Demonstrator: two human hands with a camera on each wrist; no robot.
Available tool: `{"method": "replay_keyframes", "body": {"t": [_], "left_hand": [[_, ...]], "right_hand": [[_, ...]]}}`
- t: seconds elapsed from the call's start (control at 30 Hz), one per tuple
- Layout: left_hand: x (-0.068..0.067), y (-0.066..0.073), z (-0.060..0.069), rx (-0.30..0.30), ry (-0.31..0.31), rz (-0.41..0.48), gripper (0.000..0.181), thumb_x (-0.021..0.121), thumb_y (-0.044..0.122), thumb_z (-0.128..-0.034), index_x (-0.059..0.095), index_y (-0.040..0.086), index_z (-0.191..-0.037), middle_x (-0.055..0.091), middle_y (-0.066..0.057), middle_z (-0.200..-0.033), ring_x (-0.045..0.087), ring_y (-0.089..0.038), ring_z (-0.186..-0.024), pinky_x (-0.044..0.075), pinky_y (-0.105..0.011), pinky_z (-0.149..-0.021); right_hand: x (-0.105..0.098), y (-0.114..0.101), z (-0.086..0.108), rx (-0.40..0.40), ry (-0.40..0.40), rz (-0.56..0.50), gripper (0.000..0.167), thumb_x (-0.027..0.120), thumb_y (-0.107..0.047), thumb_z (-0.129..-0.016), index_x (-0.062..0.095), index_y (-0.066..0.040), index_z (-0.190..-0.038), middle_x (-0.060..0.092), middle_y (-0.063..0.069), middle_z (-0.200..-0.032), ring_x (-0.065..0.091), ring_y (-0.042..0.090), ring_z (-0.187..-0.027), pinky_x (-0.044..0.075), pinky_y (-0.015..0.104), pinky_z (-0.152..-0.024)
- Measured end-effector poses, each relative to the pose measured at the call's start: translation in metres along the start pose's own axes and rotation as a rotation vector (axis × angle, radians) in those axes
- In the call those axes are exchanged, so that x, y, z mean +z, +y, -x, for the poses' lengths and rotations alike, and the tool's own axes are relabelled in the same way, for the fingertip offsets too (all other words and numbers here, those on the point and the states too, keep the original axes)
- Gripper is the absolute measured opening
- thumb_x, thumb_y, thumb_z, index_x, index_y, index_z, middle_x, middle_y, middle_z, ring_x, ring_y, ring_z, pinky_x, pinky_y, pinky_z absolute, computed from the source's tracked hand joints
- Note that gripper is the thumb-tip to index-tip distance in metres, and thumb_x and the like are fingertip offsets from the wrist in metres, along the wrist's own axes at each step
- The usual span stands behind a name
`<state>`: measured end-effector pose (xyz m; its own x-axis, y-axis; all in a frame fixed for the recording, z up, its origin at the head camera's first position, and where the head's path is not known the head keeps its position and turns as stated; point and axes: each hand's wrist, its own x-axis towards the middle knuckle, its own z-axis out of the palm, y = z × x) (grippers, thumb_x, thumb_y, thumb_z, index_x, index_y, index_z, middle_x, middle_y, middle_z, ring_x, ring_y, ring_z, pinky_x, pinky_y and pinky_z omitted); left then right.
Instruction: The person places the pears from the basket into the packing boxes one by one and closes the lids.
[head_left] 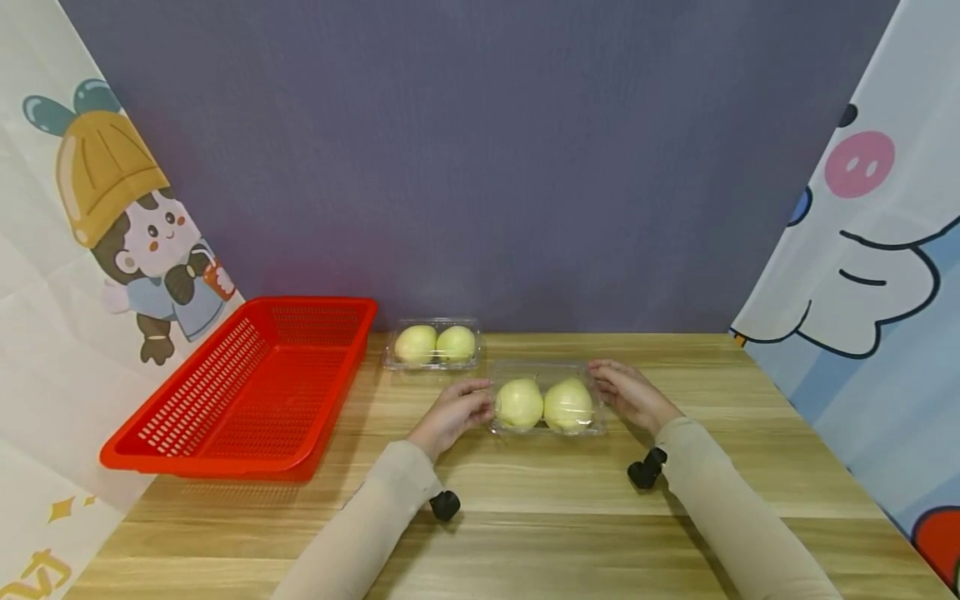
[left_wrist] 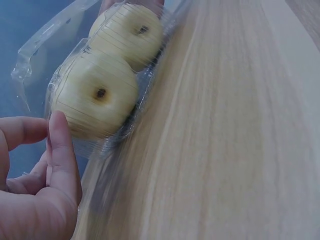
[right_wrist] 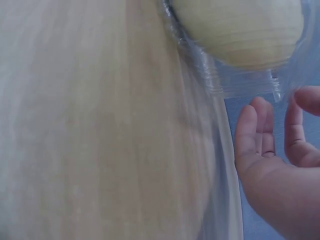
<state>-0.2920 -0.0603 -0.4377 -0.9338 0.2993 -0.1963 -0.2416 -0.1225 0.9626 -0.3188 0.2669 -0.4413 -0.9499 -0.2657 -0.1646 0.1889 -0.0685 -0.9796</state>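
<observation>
A clear plastic clamshell box (head_left: 546,373) with two pale yellow-green pears (head_left: 567,406) is between my hands at the middle of the table. My left hand (head_left: 456,410) pinches its left end; in the left wrist view the fingers (left_wrist: 61,145) touch the plastic rim beside the nearer pear (left_wrist: 95,92). At the opposite end, my right hand (head_left: 628,392) holds the box's edge between thumb and fingers (right_wrist: 246,127). In the left wrist view a clear plastic flap stands apart from the pears. Whether the lid is fastened, I cannot tell.
Behind and to the left, a second clear box (head_left: 432,363) with two pears stands against the dark back panel (head_left: 525,167). A red perforated basket (head_left: 255,400) is at the table's left side. Printed cloths hang on both sides of the wooden table (head_left: 540,517).
</observation>
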Motion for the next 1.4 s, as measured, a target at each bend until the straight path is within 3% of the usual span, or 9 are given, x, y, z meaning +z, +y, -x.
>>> {"method": "replay_keyframes", "body": {"t": [0.33,0.6,0.87,1.2,1.4], "left_hand": [[-0.002,0.001,0.000,-0.004,-0.009,0.026,0.046,0.052,0.003,-0.1000,0.043,-0.010,-0.144,0.058,-0.011,-0.099,0.059,-0.014,-0.084,0.055,-0.025,-0.079],[-0.006,0.006,0.009,-0.039,-0.036,0.015,0.050,0.052,0.009,-0.0983,0.044,-0.005,-0.145,0.057,-0.010,-0.104,0.058,-0.017,-0.088,0.055,-0.028,-0.082],[-0.003,0.011,0.022,-0.095,-0.076,-0.050,0.055,0.051,0.026,-0.1048,0.038,-0.006,-0.148,0.053,-0.019,-0.122,0.058,-0.022,-0.095,0.055,-0.033,-0.087],[0.000,0.009,0.035,-0.107,-0.143,-0.059,0.059,0.050,0.020,-0.1037,0.029,-0.006,-0.152,0.052,-0.022,-0.121,0.058,-0.021,-0.094,0.056,-0.031,-0.085],[0.001,0.007,0.038,-0.094,-0.131,-0.069,0.058,0.055,0.019,-0.1014,0.032,-0.008,-0.147,0.053,-0.025,-0.123,0.060,-0.021,-0.093,0.056,-0.033,-0.085]], "right_hand": [[0.003,-0.003,-0.002,0.036,0.025,-0.005,0.026,0.048,-0.014,-0.106,0.049,-0.001,-0.128,0.058,-0.004,-0.103,0.057,0.007,-0.088,0.052,0.022,-0.079],[0.003,-0.004,-0.002,0.041,0.039,0.011,0.031,0.046,-0.012,-0.105,0.046,0.002,-0.132,0.057,-0.003,-0.104,0.057,0.008,-0.089,0.052,0.022,-0.080],[0.004,-0.004,0.000,0.043,0.034,0.007,0.031,0.046,-0.013,-0.106,0.045,0.002,-0.133,0.056,-0.002,-0.109,0.058,0.008,-0.092,0.052,0.023,-0.085],[0.006,-0.005,0.002,0.047,0.024,-0.005,0.032,0.049,-0.015,-0.106,0.047,0.001,-0.134,0.056,-0.001,-0.112,0.058,0.010,-0.096,0.052,0.023,-0.087],[0.005,-0.005,0.002,0.045,0.022,-0.004,0.034,0.048,-0.015,-0.106,0.045,0.002,-0.135,0.057,-0.001,-0.112,0.058,0.009,-0.095,0.052,0.023,-0.087]]}}
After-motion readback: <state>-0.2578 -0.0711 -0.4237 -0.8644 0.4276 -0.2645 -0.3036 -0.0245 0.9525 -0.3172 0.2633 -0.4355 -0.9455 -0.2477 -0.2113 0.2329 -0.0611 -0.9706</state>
